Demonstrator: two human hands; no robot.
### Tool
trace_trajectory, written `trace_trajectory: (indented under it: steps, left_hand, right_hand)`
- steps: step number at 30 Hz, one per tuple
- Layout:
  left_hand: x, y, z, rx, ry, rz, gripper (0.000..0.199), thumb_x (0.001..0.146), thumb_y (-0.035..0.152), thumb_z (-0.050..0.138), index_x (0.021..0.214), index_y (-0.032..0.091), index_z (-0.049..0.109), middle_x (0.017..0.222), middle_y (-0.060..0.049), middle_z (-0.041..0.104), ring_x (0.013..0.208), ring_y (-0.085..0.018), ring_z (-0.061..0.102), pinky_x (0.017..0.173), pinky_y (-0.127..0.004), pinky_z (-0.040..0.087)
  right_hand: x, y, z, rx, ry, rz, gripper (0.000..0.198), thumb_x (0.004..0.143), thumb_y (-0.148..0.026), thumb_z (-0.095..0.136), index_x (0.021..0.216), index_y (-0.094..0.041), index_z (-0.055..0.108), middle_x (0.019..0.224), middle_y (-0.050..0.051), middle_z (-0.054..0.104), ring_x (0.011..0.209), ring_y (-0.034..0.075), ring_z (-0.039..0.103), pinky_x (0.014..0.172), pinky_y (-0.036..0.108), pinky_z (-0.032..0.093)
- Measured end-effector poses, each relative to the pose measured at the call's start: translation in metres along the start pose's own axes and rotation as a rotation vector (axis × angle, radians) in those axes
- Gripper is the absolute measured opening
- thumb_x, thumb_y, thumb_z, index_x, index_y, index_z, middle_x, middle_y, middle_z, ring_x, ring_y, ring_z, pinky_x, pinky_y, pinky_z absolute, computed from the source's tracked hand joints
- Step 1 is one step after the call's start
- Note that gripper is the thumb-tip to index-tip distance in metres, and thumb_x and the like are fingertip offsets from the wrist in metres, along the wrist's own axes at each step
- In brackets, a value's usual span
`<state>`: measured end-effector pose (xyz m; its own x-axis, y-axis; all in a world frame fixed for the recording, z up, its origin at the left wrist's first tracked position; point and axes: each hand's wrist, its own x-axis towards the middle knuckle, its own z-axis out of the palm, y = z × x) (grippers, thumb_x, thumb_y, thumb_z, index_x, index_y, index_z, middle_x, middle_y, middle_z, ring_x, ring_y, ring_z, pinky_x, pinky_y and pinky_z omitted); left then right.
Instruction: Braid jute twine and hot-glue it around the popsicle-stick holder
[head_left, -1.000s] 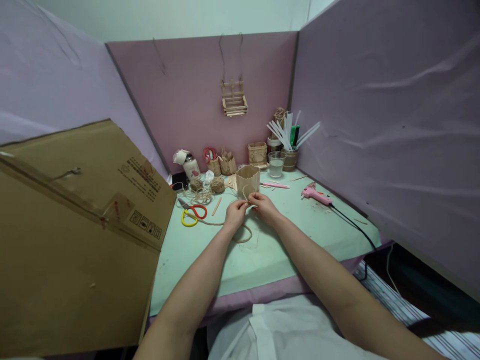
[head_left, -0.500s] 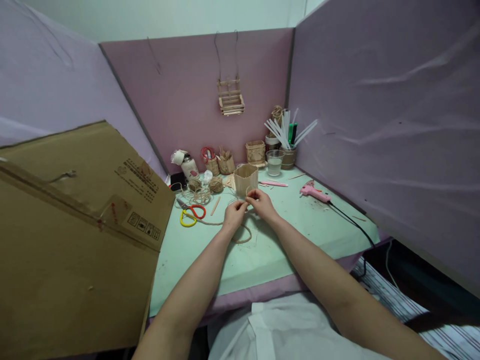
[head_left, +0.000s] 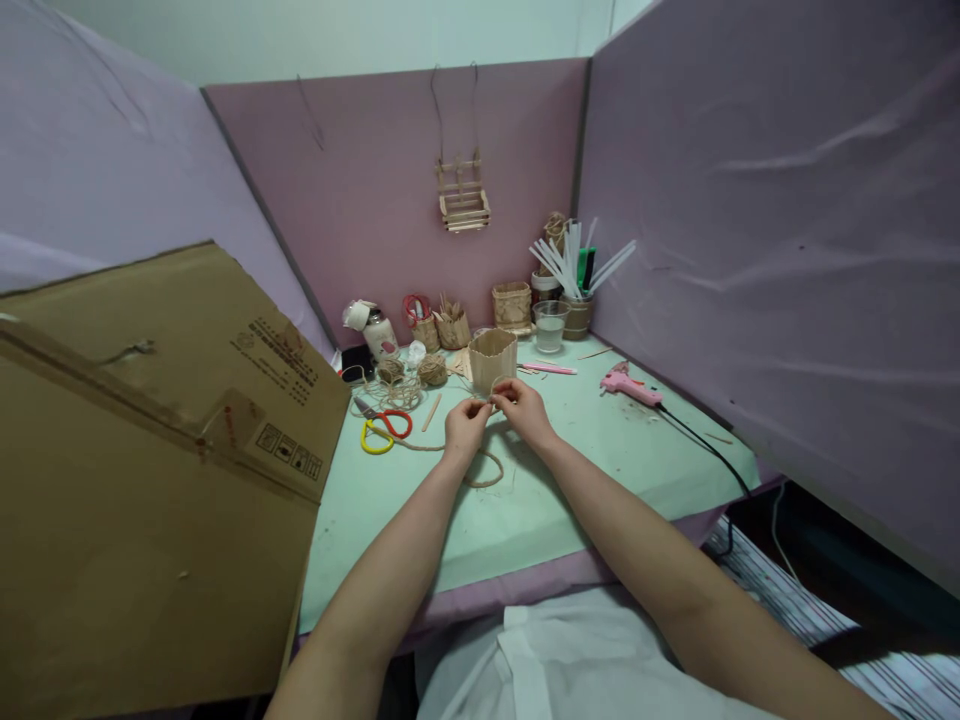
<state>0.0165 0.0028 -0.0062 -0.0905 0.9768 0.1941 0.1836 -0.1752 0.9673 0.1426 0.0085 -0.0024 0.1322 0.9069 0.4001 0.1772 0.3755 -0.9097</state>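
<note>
Both hands meet over the middle of the table, fingertips pinched close together on a brown twine (head_left: 486,484). My left hand (head_left: 466,428) is closed on it, and a length runs from there in a loop over the cloth and left to the scissors. My right hand (head_left: 523,411) pinches the twine too, with a small loop of it standing above the fingers. Just behind the hands stands a cup of wooden craft sticks (head_left: 493,360), upright and touched by neither palm. Scissors (head_left: 384,425) with red and yellow handles lie left of my left hand.
A pink glue gun (head_left: 631,387) with a black cord lies at right. Twine balls (head_left: 432,371), a bottle (head_left: 379,332), a plastic cup of liquid (head_left: 550,326) and holders line the back. A large cardboard sheet (head_left: 165,500) leans at left; a small stick rack (head_left: 463,200) hangs behind.
The hands stay almost in place; the left fingers have shifted slightly against the right ones. Everything on the table is as before.
</note>
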Motion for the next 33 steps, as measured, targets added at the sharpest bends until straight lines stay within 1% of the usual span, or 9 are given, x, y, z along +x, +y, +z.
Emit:
trace_trajectory:
  steps: [3,7,12,16,19,21,24,29,33]
  left_hand:
    - [0.000,0.000,0.000,0.001,0.011,0.011,0.012,0.069,0.028,0.065,0.067,0.016,0.065,0.064,-0.001,0.064,0.064,-0.014,0.057,0.065,-0.026,0.042]
    - [0.000,0.000,-0.001,-0.010,0.021,0.032,0.012,0.071,0.027,0.064,0.068,0.016,0.066,0.064,0.000,0.063,0.066,-0.014,0.056,0.066,-0.025,0.042]
    - [0.000,0.001,-0.003,-0.053,0.040,0.039,0.011,0.071,0.027,0.063,0.070,0.016,0.066,0.068,0.000,0.064,0.069,-0.014,0.056,0.069,-0.025,0.042]
    - [0.001,0.003,-0.002,-0.113,0.058,0.014,0.012,0.070,0.029,0.064,0.070,0.017,0.064,0.069,0.000,0.063,0.070,-0.014,0.054,0.069,-0.025,0.042]
    - [0.001,0.004,0.000,-0.183,0.034,-0.035,0.018,0.069,0.034,0.065,0.072,0.017,0.063,0.071,0.000,0.062,0.068,-0.012,0.053,0.063,-0.024,0.041]
    - [0.000,0.006,0.002,-0.233,-0.003,-0.073,0.023,0.068,0.038,0.066,0.073,0.017,0.063,0.071,-0.001,0.062,0.065,-0.011,0.052,0.057,-0.022,0.039]
    - [-0.001,0.008,0.002,-0.297,-0.057,-0.116,0.029,0.064,0.042,0.071,0.075,0.016,0.064,0.071,-0.001,0.061,0.064,-0.010,0.052,0.053,-0.021,0.038]
    - [-0.001,0.008,0.000,-0.398,-0.055,-0.180,0.032,0.060,0.040,0.077,0.077,0.016,0.065,0.069,0.001,0.058,0.063,-0.008,0.050,0.052,-0.019,0.036]
    - [0.000,0.006,0.000,-0.403,-0.008,-0.168,0.029,0.061,0.036,0.076,0.077,0.016,0.065,0.070,0.001,0.059,0.063,-0.009,0.050,0.052,-0.019,0.036]
  right_hand:
    - [-0.003,-0.002,0.000,-0.035,0.017,-0.036,0.010,0.072,-0.030,0.062,0.078,-0.023,0.061,0.079,0.002,0.068,0.074,0.018,0.063,0.075,0.033,0.050]
    - [-0.004,-0.002,0.002,-0.038,0.002,-0.052,0.011,0.074,-0.030,0.061,0.081,-0.023,0.062,0.080,0.002,0.069,0.073,0.019,0.064,0.074,0.033,0.051]
    - [-0.004,-0.002,0.003,-0.010,-0.014,-0.040,0.012,0.074,-0.030,0.060,0.084,-0.022,0.062,0.083,0.002,0.069,0.074,0.018,0.065,0.073,0.032,0.052]
    - [-0.002,0.001,0.005,0.016,-0.011,-0.009,0.012,0.072,-0.028,0.061,0.082,-0.021,0.060,0.081,0.002,0.069,0.074,0.017,0.065,0.072,0.031,0.051]
    - [0.000,0.006,0.007,0.046,-0.016,0.037,0.015,0.070,-0.030,0.061,0.082,-0.021,0.058,0.070,0.000,0.066,0.065,0.016,0.063,0.064,0.029,0.050]
    - [0.002,0.010,0.008,0.065,-0.019,0.068,0.018,0.071,-0.033,0.060,0.083,-0.020,0.056,0.063,-0.002,0.063,0.056,0.014,0.058,0.055,0.026,0.047]
    - [0.003,0.011,0.008,0.072,-0.010,0.081,0.019,0.071,-0.035,0.059,0.083,-0.021,0.056,0.060,-0.004,0.059,0.051,0.013,0.053,0.051,0.024,0.044]
    - [0.003,0.005,0.003,0.025,0.001,0.020,0.012,0.070,-0.032,0.061,0.071,-0.021,0.058,0.067,-0.002,0.061,0.064,0.015,0.056,0.064,0.028,0.047]
    - [0.001,0.002,0.003,-0.028,0.006,-0.024,0.010,0.071,-0.028,0.058,0.069,-0.020,0.063,0.073,0.001,0.063,0.070,0.016,0.058,0.071,0.031,0.048]
